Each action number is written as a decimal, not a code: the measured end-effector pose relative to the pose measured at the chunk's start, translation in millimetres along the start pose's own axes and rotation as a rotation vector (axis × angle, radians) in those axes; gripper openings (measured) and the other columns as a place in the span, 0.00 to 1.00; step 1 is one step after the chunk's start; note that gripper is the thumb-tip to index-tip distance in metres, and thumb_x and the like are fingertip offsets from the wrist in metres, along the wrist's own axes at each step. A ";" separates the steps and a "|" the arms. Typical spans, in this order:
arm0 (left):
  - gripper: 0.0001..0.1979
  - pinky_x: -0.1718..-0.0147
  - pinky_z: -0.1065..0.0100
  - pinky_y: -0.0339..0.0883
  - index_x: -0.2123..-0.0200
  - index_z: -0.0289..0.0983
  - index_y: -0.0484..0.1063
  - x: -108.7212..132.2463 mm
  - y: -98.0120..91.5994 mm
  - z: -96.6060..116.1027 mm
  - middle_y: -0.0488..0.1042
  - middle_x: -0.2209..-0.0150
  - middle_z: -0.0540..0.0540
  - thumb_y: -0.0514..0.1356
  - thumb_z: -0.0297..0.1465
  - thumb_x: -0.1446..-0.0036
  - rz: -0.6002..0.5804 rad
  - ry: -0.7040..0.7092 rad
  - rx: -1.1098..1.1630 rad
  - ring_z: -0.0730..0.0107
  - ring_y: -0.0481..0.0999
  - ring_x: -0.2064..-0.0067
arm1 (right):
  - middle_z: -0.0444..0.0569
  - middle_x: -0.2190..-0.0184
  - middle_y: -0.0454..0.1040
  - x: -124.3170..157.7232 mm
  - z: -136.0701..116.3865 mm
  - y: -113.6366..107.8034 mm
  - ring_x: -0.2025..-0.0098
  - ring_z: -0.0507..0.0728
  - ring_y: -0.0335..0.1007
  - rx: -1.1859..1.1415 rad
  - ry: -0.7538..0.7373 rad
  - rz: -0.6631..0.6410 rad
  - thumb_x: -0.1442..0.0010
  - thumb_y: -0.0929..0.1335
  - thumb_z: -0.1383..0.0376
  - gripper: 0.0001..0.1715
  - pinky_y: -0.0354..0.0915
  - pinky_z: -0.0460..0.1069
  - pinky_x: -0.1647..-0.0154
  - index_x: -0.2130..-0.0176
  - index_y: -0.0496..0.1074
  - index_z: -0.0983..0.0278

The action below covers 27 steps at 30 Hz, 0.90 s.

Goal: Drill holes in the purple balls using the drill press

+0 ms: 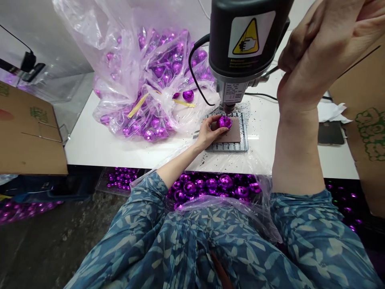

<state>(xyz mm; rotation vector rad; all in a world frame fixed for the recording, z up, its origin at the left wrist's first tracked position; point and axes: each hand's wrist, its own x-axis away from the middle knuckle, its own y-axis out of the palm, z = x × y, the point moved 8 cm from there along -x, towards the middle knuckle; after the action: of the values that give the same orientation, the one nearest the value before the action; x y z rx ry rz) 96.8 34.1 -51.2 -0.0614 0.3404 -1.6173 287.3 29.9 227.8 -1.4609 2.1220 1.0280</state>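
A shiny purple faceted ball (224, 122) is held by my left hand (209, 131), thumb and fingers closed around its side. It rests on a brown board (234, 134) over the metal base plate (244, 145) of a drill press (243, 44). The drill's chuck (228, 108) is directly above the ball, and the bit appears to meet its top. Up at the right, my right hand (319, 48) is closed around the drill press's feed handle (272, 71), most of which the fingers hide.
A clear plastic bag (144, 92) of purple balls lies on the white table (90, 150), left of the drill. More balls (210, 184) lie in plastic below the table's front edge. Cardboard boxes (33, 132) flank both sides. A phone (331, 133) lies at right.
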 end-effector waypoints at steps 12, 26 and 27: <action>0.30 0.34 0.46 0.72 0.41 0.40 0.73 10.5 10.3 16.1 0.80 0.42 0.38 0.76 0.41 0.43 -0.126 0.136 -0.020 0.48 0.79 0.38 | 0.41 0.86 0.37 -3.2 2.1 0.1 0.85 0.39 0.46 -0.016 -0.004 -0.005 0.36 0.61 0.68 0.25 0.41 0.39 0.78 0.81 0.47 0.65; 0.31 0.36 0.41 0.74 0.41 0.42 0.72 8.0 17.7 6.2 0.81 0.42 0.38 0.77 0.42 0.44 -0.157 0.101 0.088 0.46 0.81 0.38 | 0.43 0.85 0.34 61.1 -6.7 -29.3 0.84 0.37 0.46 -0.079 -0.231 0.065 0.38 0.70 0.46 0.48 0.41 0.41 0.77 0.76 0.33 0.71; 0.31 0.36 0.41 0.74 0.41 0.43 0.72 8.2 17.7 5.8 0.81 0.43 0.38 0.77 0.42 0.44 -0.157 0.097 0.087 0.46 0.81 0.38 | 0.43 0.85 0.33 62.0 -4.4 -30.9 0.84 0.38 0.46 -0.088 -0.238 0.073 0.38 0.70 0.46 0.49 0.41 0.41 0.78 0.76 0.32 0.70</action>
<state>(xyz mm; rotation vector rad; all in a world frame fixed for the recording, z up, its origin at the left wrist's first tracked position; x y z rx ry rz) 114.7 24.4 -51.6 0.0584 0.3465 -1.7923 291.3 -19.4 179.2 -1.2374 1.9944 1.2685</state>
